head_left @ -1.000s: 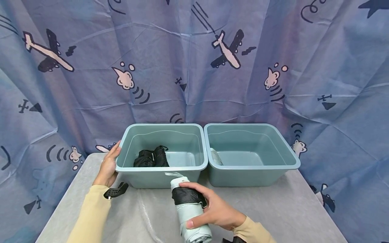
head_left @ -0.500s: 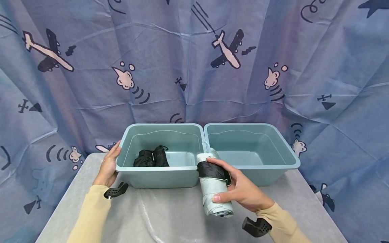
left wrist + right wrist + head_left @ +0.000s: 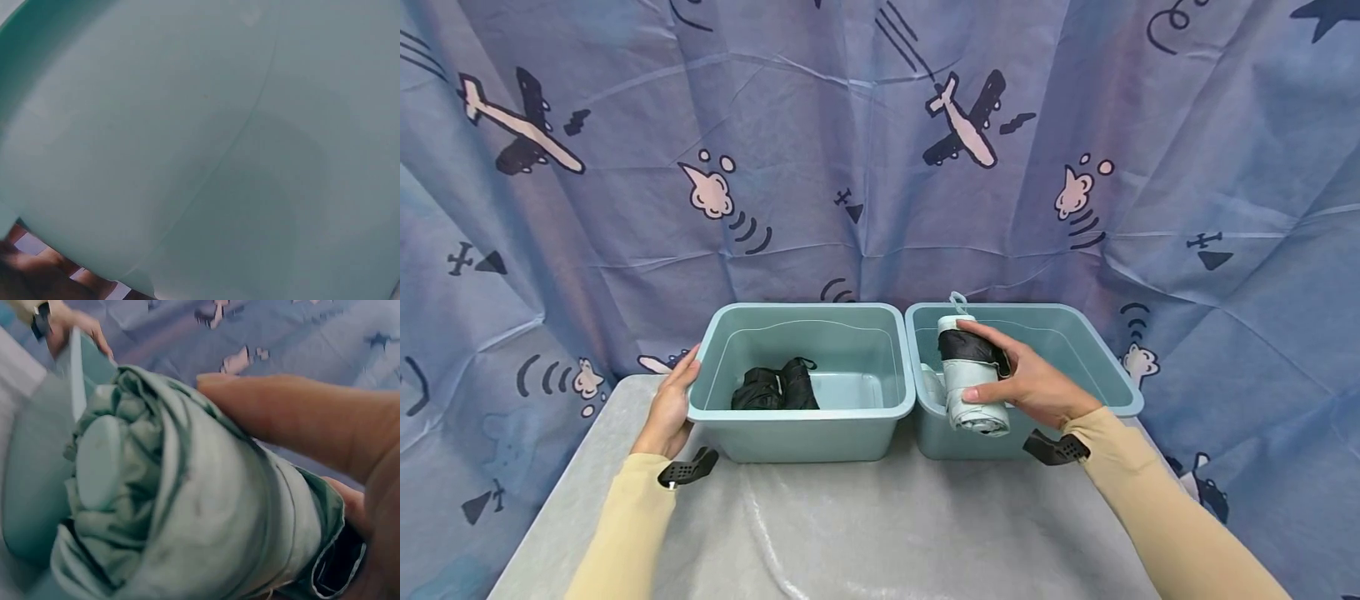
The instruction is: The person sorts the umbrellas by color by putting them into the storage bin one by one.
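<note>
My right hand (image 3: 1037,379) grips a rolled folding umbrella (image 3: 972,400), pale mint with a black band and a wrist loop at its top end. It is over the front part of the right bin (image 3: 1030,414), tilted with its lower end toward me. In the right wrist view, the thumb lies along the rolled fabric of the umbrella (image 3: 219,500), whose round end cap faces the camera. My left hand (image 3: 666,408) rests with extended fingers against the outer left side of the left bin (image 3: 805,437). That bin's smooth wall (image 3: 187,125) fills the left wrist view.
Inside the left bin lie two black folded umbrellas (image 3: 775,387). Another pale mint item (image 3: 931,385) lies at the left end of the right bin, partly hidden. Both bins stand side by side on a grey-covered table (image 3: 850,533), before a patterned blue curtain (image 3: 850,125).
My right hand has carried the mint umbrella from the table's front, up and to the right, over the right bin. The left hand has stayed at the left bin.
</note>
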The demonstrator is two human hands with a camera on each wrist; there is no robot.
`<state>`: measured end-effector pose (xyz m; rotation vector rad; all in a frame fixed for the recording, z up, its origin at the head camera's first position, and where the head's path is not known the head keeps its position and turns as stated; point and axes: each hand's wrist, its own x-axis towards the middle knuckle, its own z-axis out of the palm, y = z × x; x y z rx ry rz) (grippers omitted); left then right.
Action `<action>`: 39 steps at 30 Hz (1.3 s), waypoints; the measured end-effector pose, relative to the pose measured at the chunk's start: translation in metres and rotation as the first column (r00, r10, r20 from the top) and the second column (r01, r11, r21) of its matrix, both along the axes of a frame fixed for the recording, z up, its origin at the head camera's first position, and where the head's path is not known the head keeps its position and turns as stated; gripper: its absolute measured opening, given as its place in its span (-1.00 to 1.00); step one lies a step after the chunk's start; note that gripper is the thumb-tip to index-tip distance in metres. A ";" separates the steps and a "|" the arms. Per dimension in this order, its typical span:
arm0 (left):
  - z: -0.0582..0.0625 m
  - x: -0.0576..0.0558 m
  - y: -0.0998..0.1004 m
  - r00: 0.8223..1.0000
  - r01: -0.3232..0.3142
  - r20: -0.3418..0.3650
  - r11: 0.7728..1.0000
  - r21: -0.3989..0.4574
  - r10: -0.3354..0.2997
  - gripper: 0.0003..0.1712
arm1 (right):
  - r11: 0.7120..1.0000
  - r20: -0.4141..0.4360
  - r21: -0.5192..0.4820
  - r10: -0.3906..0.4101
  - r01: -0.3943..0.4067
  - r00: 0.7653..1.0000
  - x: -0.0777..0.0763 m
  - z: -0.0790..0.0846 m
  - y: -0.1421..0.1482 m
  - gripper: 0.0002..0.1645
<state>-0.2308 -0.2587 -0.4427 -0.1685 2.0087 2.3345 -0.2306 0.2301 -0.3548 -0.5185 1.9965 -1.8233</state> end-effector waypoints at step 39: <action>-0.001 -0.001 0.000 1.000 -0.014 0.011 1.000 0.003 0.014 -0.32 | 0.854 0.031 0.520 -0.005 -0.012 1.000 -0.097 -0.049 0.017 0.26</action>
